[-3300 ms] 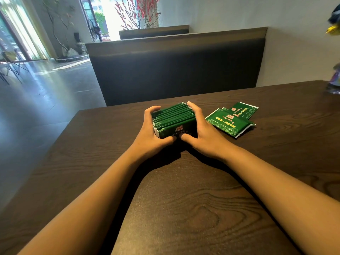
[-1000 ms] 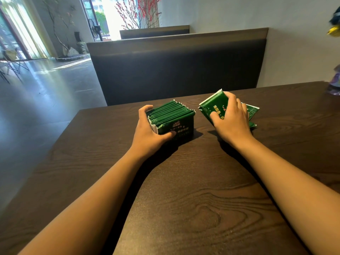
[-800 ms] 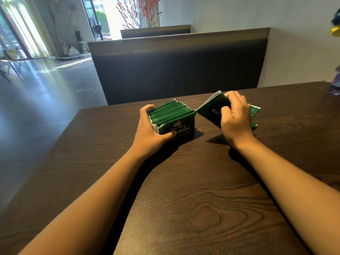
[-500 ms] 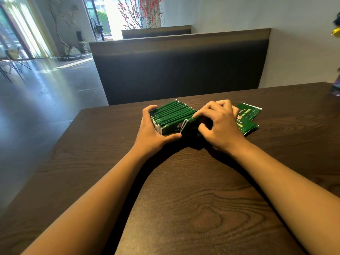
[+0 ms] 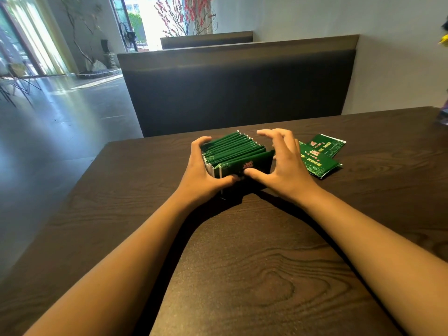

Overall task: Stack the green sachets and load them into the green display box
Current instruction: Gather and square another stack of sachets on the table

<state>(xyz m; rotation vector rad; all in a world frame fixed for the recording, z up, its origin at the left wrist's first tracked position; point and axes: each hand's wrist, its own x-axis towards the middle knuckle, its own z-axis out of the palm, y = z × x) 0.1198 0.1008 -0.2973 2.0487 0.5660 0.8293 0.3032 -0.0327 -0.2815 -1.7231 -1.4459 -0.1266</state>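
Sachets (image 5: 320, 157) lie flat just right of the right hand (image 5: 283, 166), fingers spread; left hand (image 5: 201, 170) holds the packed row (image 5: 237, 151).

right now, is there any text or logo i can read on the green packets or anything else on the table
No text can be quoted; all print is too blurred.
Front sachet of the upright green sachet row: a pink emblem with pale ornament, no legible characters.
Loose green foil sachets lying flat on the dark wooden table: pink and pale lines of characters, too small and blurred to read.
Left hand and right hand: no markings.
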